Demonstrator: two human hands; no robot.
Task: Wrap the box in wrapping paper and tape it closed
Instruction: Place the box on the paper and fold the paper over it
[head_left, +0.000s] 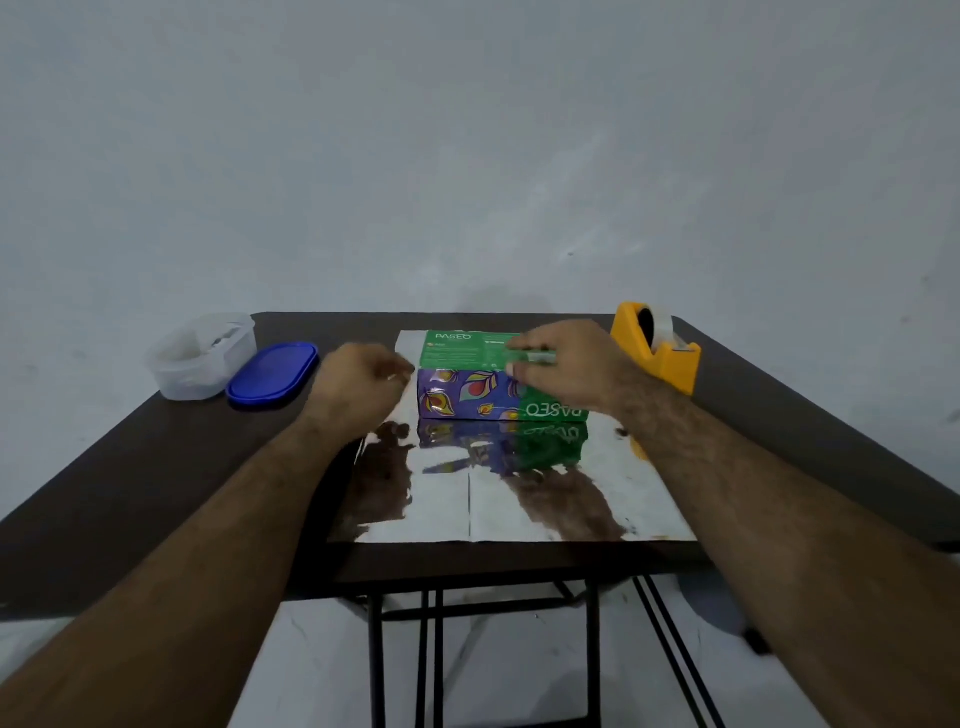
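Sitting on a sheet of shiny silver wrapping paper, the box is a green and purple tissue carton printed PASEO, placed toward the far half of the sheet on a dark worktop. The paper lies flat, a crease running down its middle, its mirror surface reflecting the box and both forearms. The right hand reaches over the right part of the box top; its fingers are curled and pinch something thin and greenish at the top edge of the box, what exactly it is cannot be told. The left hand hovers just beside the left end of the box, fingers curled loosely inward toward the paper's far left edge; whether they actually pinch the paper cannot be told, that part is blurred. A yellow tape dispenser with a clear tape roll stands at the far right of the worktop, near the right wrist. At the far left, well apart from the box, sits 1 clear plastic container, with a blue lid lying just beside it. Black folding legs show under the worktop.
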